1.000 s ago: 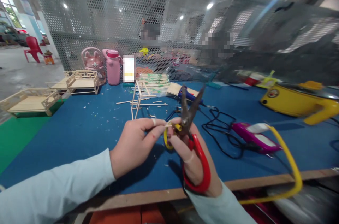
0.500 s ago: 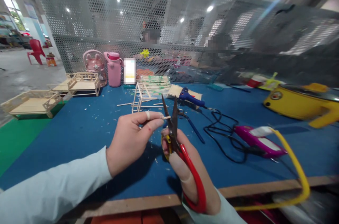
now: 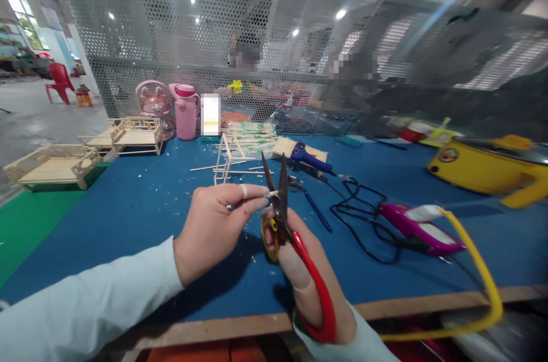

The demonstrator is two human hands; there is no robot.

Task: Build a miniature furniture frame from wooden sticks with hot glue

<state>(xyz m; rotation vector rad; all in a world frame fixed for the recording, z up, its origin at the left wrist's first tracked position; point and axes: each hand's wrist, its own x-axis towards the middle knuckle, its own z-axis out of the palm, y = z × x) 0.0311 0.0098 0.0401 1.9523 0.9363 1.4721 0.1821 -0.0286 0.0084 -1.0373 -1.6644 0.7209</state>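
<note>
Between the thumb and forefinger of my left hand [image 3: 220, 230] is a small wooden stick [image 3: 273, 193], its end between the scissor blades. My right hand [image 3: 308, 270] is wrapped round red-handled scissors [image 3: 317, 288], whose dark blades stand apart and point away from me. A white band circles my left forefinger, and a pale covering is on my right thumb. Just beyond my hands, a small stick frame [image 3: 226, 159] stands on the blue table [image 3: 128, 225] among loose thin sticks [image 3: 203, 168].
Miniature wooden beds [image 3: 55, 168] are at the left. A blue glue gun [image 3: 309, 157], blue-handled pliers [image 3: 317, 209], a purple device [image 3: 422, 229] with cables and a yellow pot [image 3: 483, 171] lie to the right. Pink bottles [image 3: 185, 113] and a mesh screen stand behind, people beyond it.
My left hand has shifted slightly right, bringing the stick further between the blades. The scissors remain apart in my right hand.
</note>
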